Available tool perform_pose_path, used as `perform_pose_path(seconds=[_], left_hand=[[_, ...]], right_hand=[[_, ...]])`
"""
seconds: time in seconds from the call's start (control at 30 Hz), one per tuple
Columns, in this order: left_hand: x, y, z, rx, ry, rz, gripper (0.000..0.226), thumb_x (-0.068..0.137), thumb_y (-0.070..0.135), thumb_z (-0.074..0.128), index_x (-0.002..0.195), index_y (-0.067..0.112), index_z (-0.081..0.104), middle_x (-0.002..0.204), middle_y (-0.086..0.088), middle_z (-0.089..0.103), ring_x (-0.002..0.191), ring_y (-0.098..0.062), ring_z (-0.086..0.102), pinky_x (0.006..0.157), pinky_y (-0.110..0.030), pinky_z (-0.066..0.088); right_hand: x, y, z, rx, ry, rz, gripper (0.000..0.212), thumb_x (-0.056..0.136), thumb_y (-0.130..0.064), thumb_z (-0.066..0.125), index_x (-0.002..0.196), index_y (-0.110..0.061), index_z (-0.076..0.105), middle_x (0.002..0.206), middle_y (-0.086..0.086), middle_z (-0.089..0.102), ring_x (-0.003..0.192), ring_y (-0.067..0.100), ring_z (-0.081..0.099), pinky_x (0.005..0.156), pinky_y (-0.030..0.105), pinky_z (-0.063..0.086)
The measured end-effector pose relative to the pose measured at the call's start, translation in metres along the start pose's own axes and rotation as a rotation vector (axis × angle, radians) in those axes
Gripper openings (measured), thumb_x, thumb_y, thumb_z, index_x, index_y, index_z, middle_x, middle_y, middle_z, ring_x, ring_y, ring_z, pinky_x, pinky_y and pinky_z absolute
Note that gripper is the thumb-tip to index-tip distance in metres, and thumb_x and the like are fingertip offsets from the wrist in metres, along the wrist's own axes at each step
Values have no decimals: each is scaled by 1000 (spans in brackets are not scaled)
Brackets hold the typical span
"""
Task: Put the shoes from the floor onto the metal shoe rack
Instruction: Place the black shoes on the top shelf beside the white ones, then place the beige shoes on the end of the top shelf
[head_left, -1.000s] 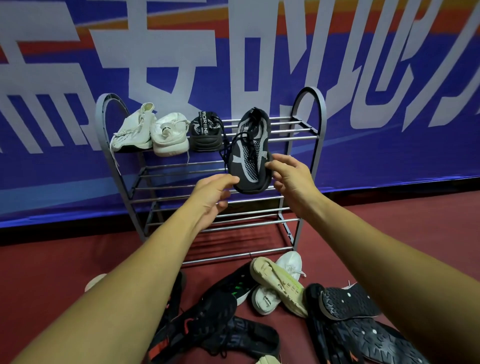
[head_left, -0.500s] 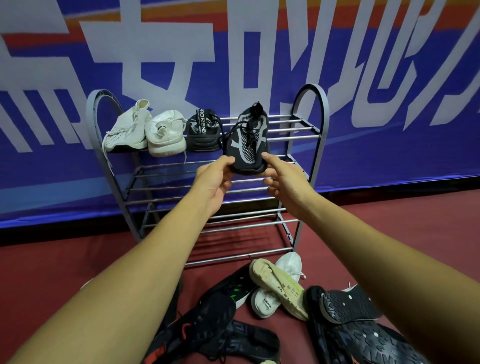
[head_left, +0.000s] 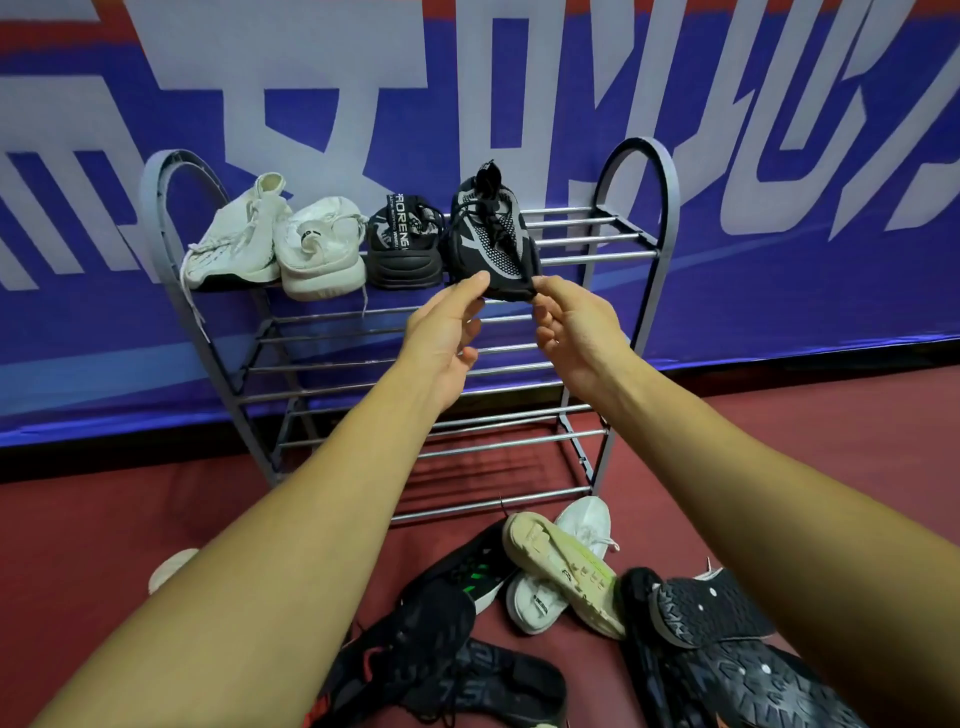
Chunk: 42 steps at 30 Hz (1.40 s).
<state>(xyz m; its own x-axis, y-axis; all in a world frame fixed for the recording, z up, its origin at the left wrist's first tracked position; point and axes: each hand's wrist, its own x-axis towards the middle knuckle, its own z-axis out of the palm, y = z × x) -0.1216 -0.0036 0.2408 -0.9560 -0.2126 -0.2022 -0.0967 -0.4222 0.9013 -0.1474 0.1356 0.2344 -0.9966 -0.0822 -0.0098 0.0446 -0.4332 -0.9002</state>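
black mesh shoe (head_left: 491, 244) sits on the top shelf of the metal shoe rack (head_left: 597, 257), just right of a dark sneaker (head_left: 402, 244), long axis front to back, toe overhanging toward the person; left hand (head_left: 441, 338) and right hand (head_left: 576, 332) each pinch that toe.

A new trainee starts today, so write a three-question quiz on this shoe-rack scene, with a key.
1. Count: how many shoes are at the top shelf of the metal shoe rack, including the black knit shoe held there?
2. Choose: of the left hand and the right hand, which pinches that shoe's toe? A) left only B) right only C) both
3. True or false: no shoes lie on the floor.

Key: 1. four. 2. C. 3. false: a pile of shoes lies in front of the rack.
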Motion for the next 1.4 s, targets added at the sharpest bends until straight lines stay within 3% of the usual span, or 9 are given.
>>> perform_pose_path(seconds=[0.2,0.43,0.6,0.77,0.87,1.13,1.2,1.27,1.4], left_hand=[[14,-5,9,-30,40,0,20,84,32,78,98,23,68,99,5,73,79,-7,56,50,-20,31],[36,-3,7,-13,83,64,17,81,33,81,82,23,68,84,7,71,65,-4,51,44,-17,30],[41,-1,1,6,70,56,15,83,30,79,85,22,67,88,8,71,64,-4,52,47,-18,30],[33,-11,-14,106,58,15,13,85,31,75,87,24,65,78,12,68,60,-2,54,49,-18,30],[24,-24,-26,220,67,3,12,86,33,74,89,25,66,79,12,68,61,-3,55,52,-18,32],[3,-79,-47,671,6,-49,15,85,38,73,86,24,67,87,7,70,70,-6,59,55,-21,36],[4,-98,-50,797,-59,-41,15,84,35,74,87,21,70,88,3,71,77,-9,63,62,-22,47],[7,-116,-49,901,-117,-37,18,83,32,77,87,15,73,88,-2,73,85,-14,67,81,-30,55],[20,-142,-38,1115,-250,-32,27,75,36,82,84,12,75,85,-8,75,81,-17,66,88,-35,55]], right_hand=[[24,5,5,-41,-4,-53,8,92,-19,68,96,-12,69,72,-3,61,58,6,43,51,20,29],[46,13,8,-131,24,-61,33,95,-36,66,115,-12,72,106,1,77,58,3,47,51,20,34],[51,13,13,-119,32,-53,38,96,-40,65,118,-9,71,107,3,77,59,4,47,50,19,33],[42,17,6,-257,39,-9,38,96,-50,59,112,-16,68,110,4,75,69,9,55,60,24,38],[30,27,-6,-347,41,47,38,96,-42,61,117,-10,66,102,5,73,58,7,52,51,21,33],[-14,67,-61,-814,-46,208,38,93,-32,68,117,-3,64,89,9,65,62,14,55,43,18,36],[-23,78,-80,-995,-113,221,38,92,-32,70,111,0,68,89,13,68,69,19,59,54,23,47],[-29,88,-98,-1159,-173,236,37,91,-35,71,107,-1,70,95,14,73,80,24,67,74,33,55],[-30,98,-125,-1611,-364,259,36,91,-41,67,104,-8,69,102,9,69,85,24,60,71,29,43]])
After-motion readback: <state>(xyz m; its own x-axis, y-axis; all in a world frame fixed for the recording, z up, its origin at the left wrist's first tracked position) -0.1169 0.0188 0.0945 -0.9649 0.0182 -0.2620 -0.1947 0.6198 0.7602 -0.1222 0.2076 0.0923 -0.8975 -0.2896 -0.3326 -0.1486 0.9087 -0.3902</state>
